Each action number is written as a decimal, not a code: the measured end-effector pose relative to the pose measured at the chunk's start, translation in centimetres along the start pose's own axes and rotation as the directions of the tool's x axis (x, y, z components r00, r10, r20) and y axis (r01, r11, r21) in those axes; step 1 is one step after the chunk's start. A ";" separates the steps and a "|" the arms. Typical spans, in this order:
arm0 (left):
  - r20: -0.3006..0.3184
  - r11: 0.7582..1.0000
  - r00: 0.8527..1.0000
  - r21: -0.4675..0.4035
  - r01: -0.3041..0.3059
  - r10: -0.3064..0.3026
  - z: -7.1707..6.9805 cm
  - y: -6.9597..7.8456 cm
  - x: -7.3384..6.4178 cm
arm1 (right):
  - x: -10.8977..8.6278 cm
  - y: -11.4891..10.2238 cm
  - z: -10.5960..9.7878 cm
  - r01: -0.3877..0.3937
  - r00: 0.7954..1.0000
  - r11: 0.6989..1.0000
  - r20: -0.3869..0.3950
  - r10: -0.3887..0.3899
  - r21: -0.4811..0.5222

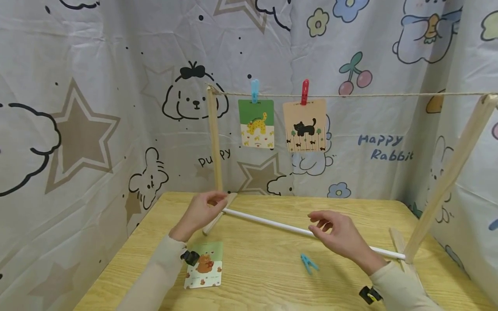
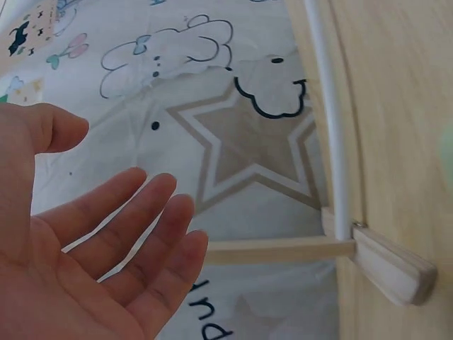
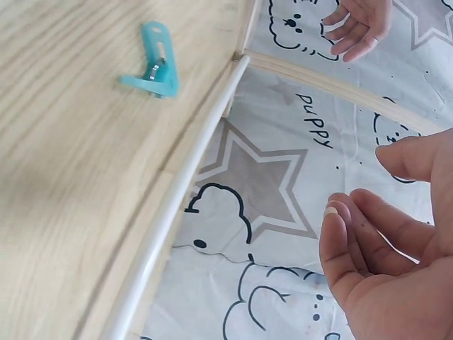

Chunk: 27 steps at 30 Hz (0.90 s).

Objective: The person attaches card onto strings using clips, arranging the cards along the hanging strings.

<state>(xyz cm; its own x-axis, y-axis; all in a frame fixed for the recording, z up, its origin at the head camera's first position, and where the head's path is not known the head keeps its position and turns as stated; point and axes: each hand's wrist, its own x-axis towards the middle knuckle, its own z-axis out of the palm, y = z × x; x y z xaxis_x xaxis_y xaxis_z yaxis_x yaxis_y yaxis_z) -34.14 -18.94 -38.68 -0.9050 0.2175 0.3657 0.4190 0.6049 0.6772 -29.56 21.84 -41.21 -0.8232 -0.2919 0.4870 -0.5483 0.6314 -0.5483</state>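
The left hand (image 1: 203, 211) and right hand (image 1: 342, 234) hover above the counter (image 1: 264, 270), relaxed fingers parted from thumbs. A bear card (image 1: 208, 271) and turquoise clothespin (image 1: 307, 261) lie on it; a leopard card (image 1: 256, 125) and black-cat card (image 1: 305, 128) hang clipped to the twine (image 1: 389, 94).

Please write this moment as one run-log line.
left hand: empty | right hand: empty | string: green-white card by blue peg, peach card by red peg | table: bear card, teal peg
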 end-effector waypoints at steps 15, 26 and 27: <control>0.099 0.998 0.994 0.024 0.051 -0.054 0.7 -3.7 -1.6 | -1.2 0.6 0.8 -0.095 0.991 0.995 0.097 0.092 0.029; 0.163 0.996 0.983 0.035 0.079 -0.084 1.0 -5.1 -3.0 | -2.2 1.4 1.3 -0.119 0.979 0.991 0.175 0.106 0.065; 0.173 0.995 0.980 0.032 0.091 -0.095 1.1 -5.2 -3.1 | -2.3 1.5 1.3 -0.123 0.977 0.990 0.181 0.110 0.064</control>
<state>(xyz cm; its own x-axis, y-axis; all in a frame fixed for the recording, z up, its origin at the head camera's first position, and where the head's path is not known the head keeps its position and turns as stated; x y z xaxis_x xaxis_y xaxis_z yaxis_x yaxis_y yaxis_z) -33.63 -21.94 -44.00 -0.9400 0.2876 0.1837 0.3321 0.6464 0.6869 -28.65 22.52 -44.09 -0.8913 -0.3460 0.2931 -0.4514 0.6149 -0.6467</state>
